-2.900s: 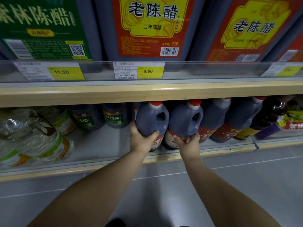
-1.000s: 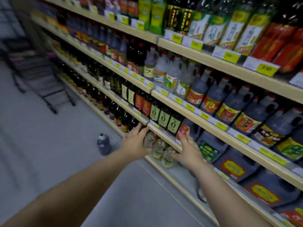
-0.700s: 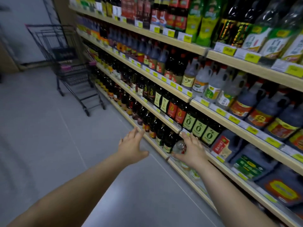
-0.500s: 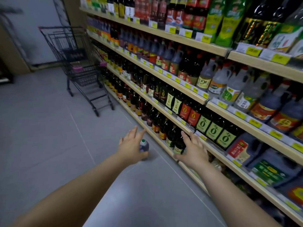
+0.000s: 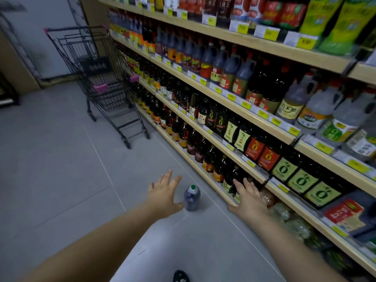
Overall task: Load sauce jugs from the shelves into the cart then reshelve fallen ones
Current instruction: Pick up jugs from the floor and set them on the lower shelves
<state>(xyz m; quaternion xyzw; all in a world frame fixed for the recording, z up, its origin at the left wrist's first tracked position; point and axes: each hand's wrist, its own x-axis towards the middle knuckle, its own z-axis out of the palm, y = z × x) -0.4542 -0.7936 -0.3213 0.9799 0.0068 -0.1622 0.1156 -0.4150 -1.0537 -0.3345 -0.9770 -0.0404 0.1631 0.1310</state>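
Observation:
A dark sauce jug with a white and green cap stands upright on the grey floor, close to the lowest shelf. My left hand reaches out just left of the jug with fingers spread, holding nothing. My right hand is stretched out to the jug's right, fingers straight, in front of the bottles on the bottom shelf. A black wire cart with pink corner guards stands further down the aisle at the left of the shelving. I cannot see what lies in its basket.
Wooden shelves full of dark sauce bottles and jugs run along the right side, with yellow price tags on their edges. Open grey tiled floor spreads to the left. A dark shoe tip shows at the bottom edge.
Both hands have let go of the jugs on the low shelf. My view has swung left down the aisle, bringing the cart and the floor jug into sight, with my hands nearing that jug.

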